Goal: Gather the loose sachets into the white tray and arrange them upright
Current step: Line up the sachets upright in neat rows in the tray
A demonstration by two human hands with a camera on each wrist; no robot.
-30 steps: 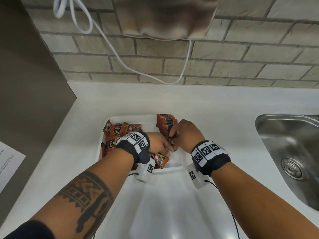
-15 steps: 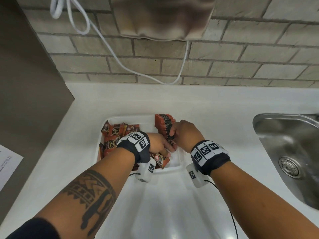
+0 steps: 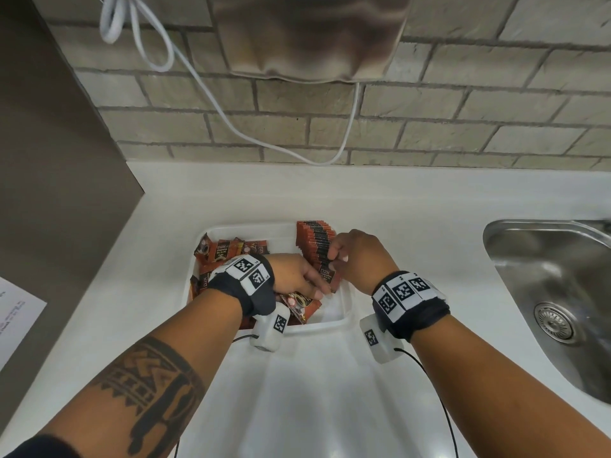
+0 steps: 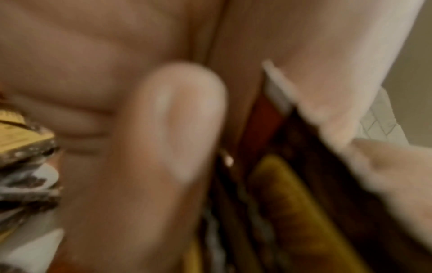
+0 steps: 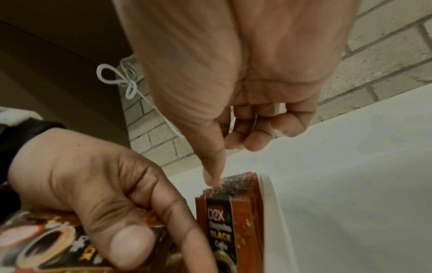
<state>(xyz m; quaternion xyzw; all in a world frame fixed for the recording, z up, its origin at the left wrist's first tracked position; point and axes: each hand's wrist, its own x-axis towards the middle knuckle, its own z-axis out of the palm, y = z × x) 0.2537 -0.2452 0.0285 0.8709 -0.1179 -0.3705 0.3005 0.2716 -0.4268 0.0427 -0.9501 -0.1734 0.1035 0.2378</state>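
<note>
The white tray [image 3: 334, 314] sits on the counter in front of me. Red-orange coffee sachets stand in an upright row [image 3: 313, 241] along its right side. Loose sachets [image 3: 228, 251] lie jumbled at its left. My left hand [image 3: 317, 285] grips a few loose sachets [image 5: 58, 238] beside the near end of the row, thumb on top. My right hand [image 3: 335, 259] pinches the row's near end; its thumb tip touches the top edge of the upright row [image 5: 233, 205] next to the tray wall [image 5: 268, 192]. The left wrist view is a blur of fingers [image 4: 177, 120] and sachets.
A steel sink [image 3: 545, 292] is set into the white counter [image 3: 297, 391] at the right. A brick wall behind carries a metal dispenser [image 3: 307, 38] and a hanging white cable [image 3: 231, 123]. A brown panel [image 3: 49, 160] and a paper sheet [image 3: 16, 312] lie left.
</note>
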